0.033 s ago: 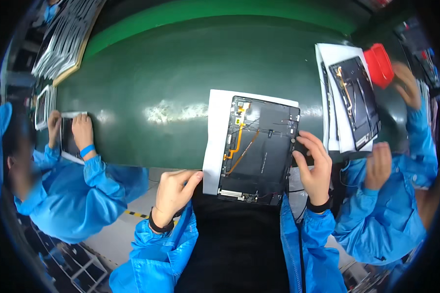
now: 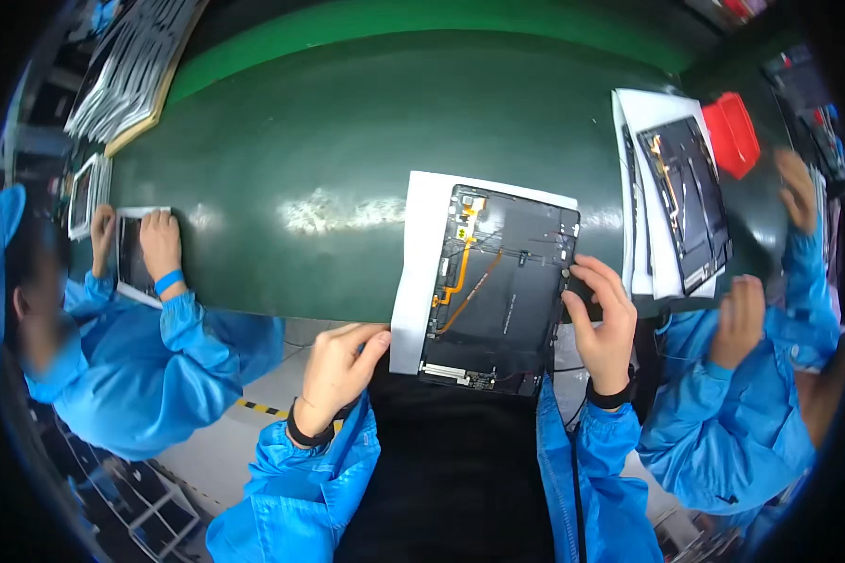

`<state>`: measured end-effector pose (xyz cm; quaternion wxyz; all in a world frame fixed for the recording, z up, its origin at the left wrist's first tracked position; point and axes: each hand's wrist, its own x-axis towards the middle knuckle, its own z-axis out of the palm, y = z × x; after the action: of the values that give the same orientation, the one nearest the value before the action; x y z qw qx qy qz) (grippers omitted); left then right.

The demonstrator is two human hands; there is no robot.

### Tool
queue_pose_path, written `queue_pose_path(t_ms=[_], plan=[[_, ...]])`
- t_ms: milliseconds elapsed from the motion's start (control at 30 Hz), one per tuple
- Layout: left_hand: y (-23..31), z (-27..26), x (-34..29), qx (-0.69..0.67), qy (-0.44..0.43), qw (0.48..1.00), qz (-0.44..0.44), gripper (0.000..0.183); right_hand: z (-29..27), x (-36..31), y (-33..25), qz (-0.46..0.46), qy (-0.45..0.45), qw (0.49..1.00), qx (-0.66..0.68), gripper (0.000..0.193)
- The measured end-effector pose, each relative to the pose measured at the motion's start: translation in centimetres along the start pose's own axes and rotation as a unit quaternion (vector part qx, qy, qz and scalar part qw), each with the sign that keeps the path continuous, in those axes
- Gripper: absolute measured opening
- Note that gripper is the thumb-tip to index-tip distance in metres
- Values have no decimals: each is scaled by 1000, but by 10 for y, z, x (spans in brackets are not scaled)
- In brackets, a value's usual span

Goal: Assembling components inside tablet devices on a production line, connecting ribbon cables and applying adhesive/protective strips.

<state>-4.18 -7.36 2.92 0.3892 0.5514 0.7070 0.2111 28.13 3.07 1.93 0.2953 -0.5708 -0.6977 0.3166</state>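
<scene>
A black tablet back shell (image 2: 488, 291), its inside facing up, lies slightly tilted on a white sheet (image 2: 421, 244) at the near table edge. Orange flat cables (image 2: 462, 272) run along its left side, and a pale metal strip sits at its near left corner. My left hand (image 2: 340, 368) is closed, thumb and curled forefinger pinching the sheet's near left edge. At the shell's right edge, my right hand (image 2: 606, 324) grips with bent fingers and thumb; the fingertips are partly hidden.
The green table (image 2: 253, 150) stretches ahead. On the right lie another tablet shell (image 2: 690, 206) on white sheets and a red tray (image 2: 730, 134), beside a co-worker's hands (image 2: 740, 319). A co-worker at left handles a white-edged panel (image 2: 136, 258); stacked panels (image 2: 136, 75) stand behind.
The view has shifted slightly. The co-worker's far hand on the right has come down a little from the red tray. My hands keep their places on the shell and sheet.
</scene>
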Motion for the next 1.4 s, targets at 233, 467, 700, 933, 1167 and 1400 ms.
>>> queue_pose_path(t_ms=[233, 467, 700, 933, 1167, 1400], plan=[[-41, 56, -3, -257, -46, 964, -57, 26, 12, 7, 5, -34, -8, 999, -10, 28], [-17, 53, 7, -406, -67, 911, -36, 19, -7, -8, 16, -25, -2, 999, 47, 20], [-31, -11, 75, -437, 121, 891, -35, 16, -70, -19, 54, -67, 189, 966, -163, 16], [-80, -66, 101, -406, 236, 882, -41, 36, -100, -39, 83, 63, 183, 972, -129, 39], [-70, -53, 60, -153, 394, 903, 75, 46, -99, -18, 92, 48, 180, 974, -127, 32], [-23, -27, 50, -154, 419, 882, 154, 30, -92, -12, 93, -13, 173, 976, -130, 39]])
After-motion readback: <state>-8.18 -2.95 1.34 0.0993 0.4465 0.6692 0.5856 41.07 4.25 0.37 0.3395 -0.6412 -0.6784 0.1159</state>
